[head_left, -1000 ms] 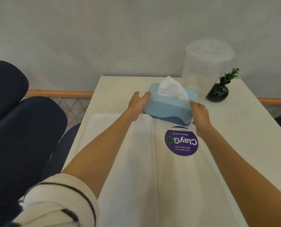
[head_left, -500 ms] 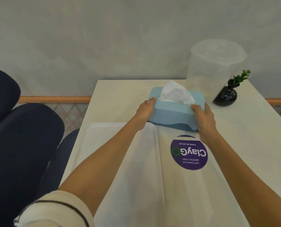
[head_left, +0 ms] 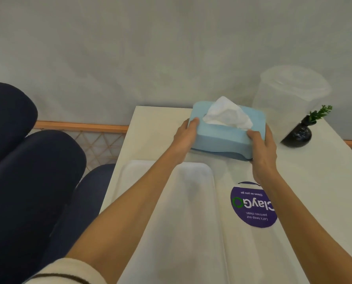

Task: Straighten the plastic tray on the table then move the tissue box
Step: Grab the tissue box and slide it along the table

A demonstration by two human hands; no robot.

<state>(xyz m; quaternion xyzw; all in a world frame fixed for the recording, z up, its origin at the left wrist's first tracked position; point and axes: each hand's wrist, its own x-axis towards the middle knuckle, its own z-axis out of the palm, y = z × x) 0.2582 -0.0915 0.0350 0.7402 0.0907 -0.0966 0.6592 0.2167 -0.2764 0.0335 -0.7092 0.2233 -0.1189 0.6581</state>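
A light blue tissue box (head_left: pixel 222 138) with a white tissue sticking out of its top is near the far edge of the white table (head_left: pixel 318 171). My left hand (head_left: pixel 186 138) grips its left end and my right hand (head_left: pixel 262 147) grips its right end. The box looks slightly raised and tilted, its underside in shadow. Nearer to me lies a white plastic tray (head_left: pixel 191 201), lengthwise under my left forearm. A second white tray (head_left: pixel 242 253) beside it carries a round purple ClayGo sticker (head_left: pixel 253 206).
A tall translucent plastic container (head_left: pixel 290 99) stands at the back right, just behind the box. A small black vase with a green sprig (head_left: pixel 300 134) sits beside it. Dark blue chairs (head_left: pixel 33 181) line the table's left side. A grey wall is close behind.
Both hands closed on the ends of the tissue box and carried it away from the trays toward the far edge of the table. The view also shifted left.
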